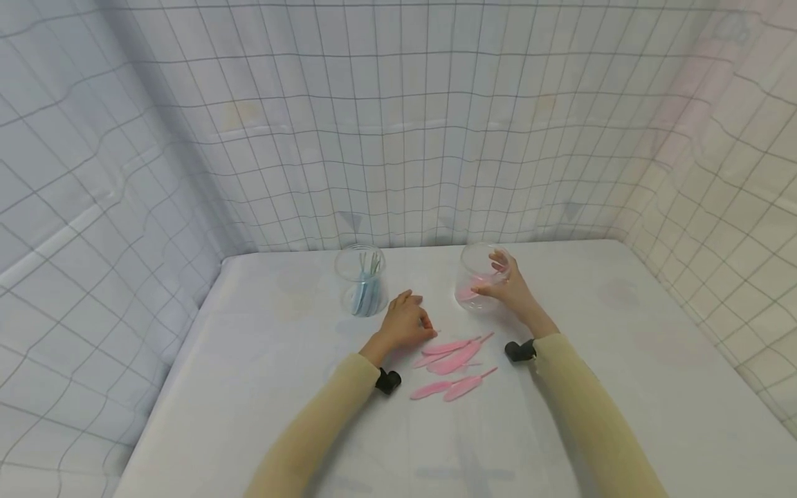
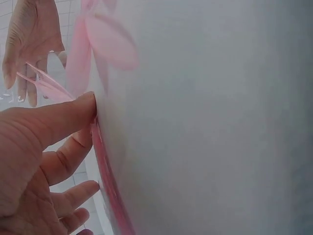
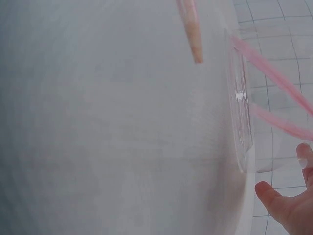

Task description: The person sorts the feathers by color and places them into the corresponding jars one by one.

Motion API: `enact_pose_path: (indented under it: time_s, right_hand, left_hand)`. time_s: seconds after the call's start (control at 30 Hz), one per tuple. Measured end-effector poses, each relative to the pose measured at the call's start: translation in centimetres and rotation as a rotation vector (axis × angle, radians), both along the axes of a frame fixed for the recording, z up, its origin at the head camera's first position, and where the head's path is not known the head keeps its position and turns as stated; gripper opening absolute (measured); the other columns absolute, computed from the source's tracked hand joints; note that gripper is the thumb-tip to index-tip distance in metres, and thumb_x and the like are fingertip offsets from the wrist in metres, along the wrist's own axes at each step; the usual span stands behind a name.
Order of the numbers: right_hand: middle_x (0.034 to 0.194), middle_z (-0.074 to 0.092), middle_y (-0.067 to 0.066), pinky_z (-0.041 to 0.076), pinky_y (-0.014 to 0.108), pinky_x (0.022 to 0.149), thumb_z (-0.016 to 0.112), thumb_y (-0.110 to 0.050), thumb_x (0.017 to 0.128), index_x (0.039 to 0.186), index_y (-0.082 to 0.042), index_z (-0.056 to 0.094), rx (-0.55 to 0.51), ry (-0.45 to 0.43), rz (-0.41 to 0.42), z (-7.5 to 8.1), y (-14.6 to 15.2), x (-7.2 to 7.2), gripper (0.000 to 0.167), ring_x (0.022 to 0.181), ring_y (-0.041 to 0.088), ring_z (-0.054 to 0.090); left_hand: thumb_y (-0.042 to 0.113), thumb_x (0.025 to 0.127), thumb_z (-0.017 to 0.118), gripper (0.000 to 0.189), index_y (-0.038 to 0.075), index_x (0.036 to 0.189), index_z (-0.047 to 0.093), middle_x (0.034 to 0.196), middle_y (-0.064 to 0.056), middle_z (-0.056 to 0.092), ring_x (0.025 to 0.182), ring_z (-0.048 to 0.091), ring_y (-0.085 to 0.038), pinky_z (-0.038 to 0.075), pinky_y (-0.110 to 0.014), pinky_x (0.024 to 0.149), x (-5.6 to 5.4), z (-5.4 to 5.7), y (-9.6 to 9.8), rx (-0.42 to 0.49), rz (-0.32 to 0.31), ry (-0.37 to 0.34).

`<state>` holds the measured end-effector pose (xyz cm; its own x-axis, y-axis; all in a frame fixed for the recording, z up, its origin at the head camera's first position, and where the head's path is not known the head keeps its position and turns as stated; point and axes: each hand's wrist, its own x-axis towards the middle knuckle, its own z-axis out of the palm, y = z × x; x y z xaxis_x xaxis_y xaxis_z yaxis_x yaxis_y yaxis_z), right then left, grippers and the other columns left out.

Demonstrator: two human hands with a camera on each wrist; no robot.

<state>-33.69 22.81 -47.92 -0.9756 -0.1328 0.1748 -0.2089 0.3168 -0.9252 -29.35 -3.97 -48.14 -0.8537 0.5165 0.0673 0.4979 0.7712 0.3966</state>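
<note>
My left hand (image 1: 407,321) is low over the table, just behind a group of pink feathers (image 1: 457,356). In the left wrist view, its thumb and index finger pinch a pink feather (image 2: 110,181), while the other fingers spread below. My right hand (image 1: 507,287) holds a clear jar (image 1: 463,266), thumb in front and fingers round the far right side. Inside that jar lean pink feathers (image 3: 276,76), seen through its wall in the right wrist view.
Left of the jar in my right hand stands a second clear jar (image 1: 344,287) with several blue feathers (image 1: 367,294), stems up. Both stand near the back of the white table (image 1: 280,387). Grid-patterned curtains (image 1: 398,138) hang behind it and along both sides.
</note>
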Motion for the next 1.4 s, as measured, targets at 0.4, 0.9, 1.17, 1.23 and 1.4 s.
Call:
enact_pose_path:
  time_s: [0.4,0.9,1.17,1.23,1.4]
  right_hand:
    - [0.15,0.027,0.011,0.022,0.05,0.108,0.084,-0.022,0.074,0.149,-0.011,0.015,0.009,-0.016,-0.015,0.4,0.0,0.3,0.102,0.137,0.028,0.024]
    - [0.15,0.026,0.016,0.024,0.05,0.107,0.082,-0.016,0.076,0.149,-0.007,0.015,-0.037,-0.051,-0.013,1.4,0.0,1.1,0.1,0.137,0.033,0.023]
    - [0.149,0.027,0.019,0.024,0.052,0.106,0.083,-0.017,0.075,0.148,-0.002,0.015,-0.056,-0.025,0.011,1.9,-0.4,1.7,0.101,0.135,0.035,0.025]
    - [0.149,0.027,0.017,0.024,0.052,0.106,0.084,-0.02,0.074,0.149,-0.005,0.014,-0.049,-0.02,0.007,1.3,-0.3,1.1,0.103,0.135,0.033,0.025]
    - [0.15,0.026,0.014,0.025,0.05,0.107,0.084,-0.021,0.074,0.15,-0.008,0.014,-0.03,0.002,0.002,0.3,-0.1,0.2,0.104,0.136,0.031,0.026]
  left_hand:
    - [0.029,0.093,0.063,0.018,0.014,0.088,0.071,0.137,-0.015,0.046,0.137,0.021,-0.034,0.017,-0.05,0.109,-0.8,0.6,1.4,0.03,-0.017,0.035]
    - [0.024,0.098,0.056,0.024,0.002,0.1,0.065,0.143,-0.012,0.042,0.135,0.025,-0.029,0.019,-0.048,0.108,-5.0,8.8,7.0,0.638,-0.113,0.016]
    - [0.023,0.099,0.053,0.024,0.0,0.101,0.061,0.145,-0.009,0.04,0.136,0.026,-0.016,0.019,-0.043,0.109,-6.2,10.6,10.1,0.906,-0.147,-0.055]
    - [0.022,0.099,0.053,0.024,0.0,0.1,0.06,0.144,-0.01,0.041,0.134,0.028,-0.014,0.02,-0.043,0.109,-6.6,10.4,10.7,0.944,-0.155,-0.044]
    - [0.024,0.098,0.054,0.021,0.004,0.101,0.06,0.143,-0.007,0.041,0.134,0.029,-0.012,0.02,-0.046,0.108,-7.5,8.7,11.2,0.964,-0.098,-0.056]
